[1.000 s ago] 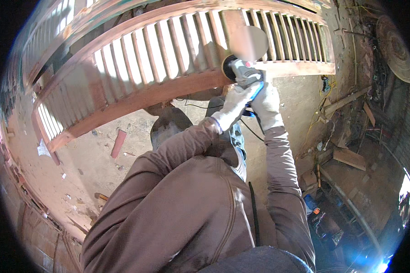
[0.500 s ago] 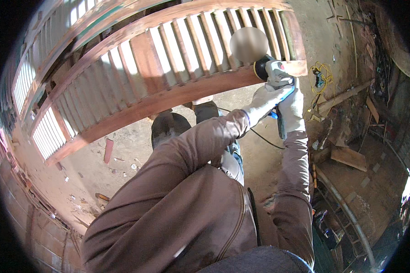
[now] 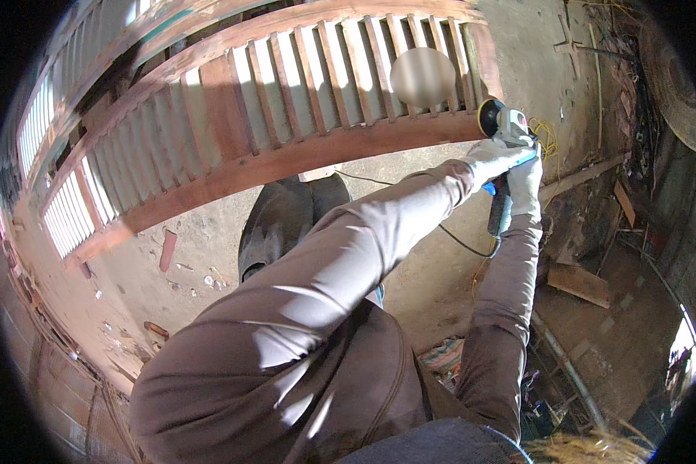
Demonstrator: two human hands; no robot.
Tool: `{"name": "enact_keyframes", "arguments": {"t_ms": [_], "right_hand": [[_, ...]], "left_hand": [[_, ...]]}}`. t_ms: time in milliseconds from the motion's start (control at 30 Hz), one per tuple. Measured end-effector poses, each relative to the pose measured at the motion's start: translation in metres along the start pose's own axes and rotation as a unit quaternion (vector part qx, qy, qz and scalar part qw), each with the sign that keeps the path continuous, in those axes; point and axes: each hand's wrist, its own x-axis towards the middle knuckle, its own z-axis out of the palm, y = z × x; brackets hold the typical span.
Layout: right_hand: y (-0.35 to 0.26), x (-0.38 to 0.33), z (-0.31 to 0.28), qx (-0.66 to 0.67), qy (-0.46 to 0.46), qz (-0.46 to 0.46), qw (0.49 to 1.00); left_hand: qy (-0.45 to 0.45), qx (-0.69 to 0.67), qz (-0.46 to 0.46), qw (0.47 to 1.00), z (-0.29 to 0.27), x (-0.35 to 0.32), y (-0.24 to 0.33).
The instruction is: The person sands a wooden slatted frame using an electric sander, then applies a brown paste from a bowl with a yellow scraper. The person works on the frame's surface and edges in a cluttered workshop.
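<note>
Wooden frame [image 3: 301, 157] reddish-brown; tool disc [image 3: 487, 118] black, yellow-rimmed; gloves [image 3: 524, 189] white; sleeves [image 3: 344, 251] brown.

Creased brown sleeves [image 3: 379, 232], brown top [image 3: 356, 394] — seamed, white-gloved hands [image 3: 525, 187]

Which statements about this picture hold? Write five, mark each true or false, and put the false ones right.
1. The left grip and the right grip are both closed on a power tool. True.
2. Both grips are bare. False: both wear pale gloves.
3. The tool's round disc is by the right end of a slatted wooden frame. True.
4. The slatted wooden frame lies to the right of the power tool. False: it stretches away to the left.
5. A round woven item shows at the view's upper right. True.
</note>
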Motion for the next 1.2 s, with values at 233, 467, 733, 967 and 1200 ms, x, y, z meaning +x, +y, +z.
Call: {"name": "enact_keyframes", "arguments": {"t_ms": [233, 467, 733, 967, 1200], "right_hand": [[-0.066, -0.039, 0.029, 0.004, -0.017, -0.017, 1.000], [-0.001, -0.014, 0.010, 0.137, -0.009, 0.042, 0.990], [-0.068, 0.049, 0.005, -0.033, -0.019, -0.060, 0.997], [-0.117, 0.161, 0.042, -0.107, -0.054, -0.073, 0.990], [-0.145, 0.219, 0.069, -0.167, -0.039, -0.127, 0.977]], "left_hand": [[0.049, 0.019, -0.046, 0.998, -0.033, -0.052, 0.019], [0.028, 0.048, -0.025, 0.998, -0.005, -0.032, 0.013], [0.057, 0.002, 0.022, 0.998, -0.012, 0.036, 0.039], [0.109, -0.008, 0.073, 0.991, -0.061, 0.109, 0.097], [0.106, -0.093, 0.127, 0.982, -0.081, 0.113, 0.150]]}}
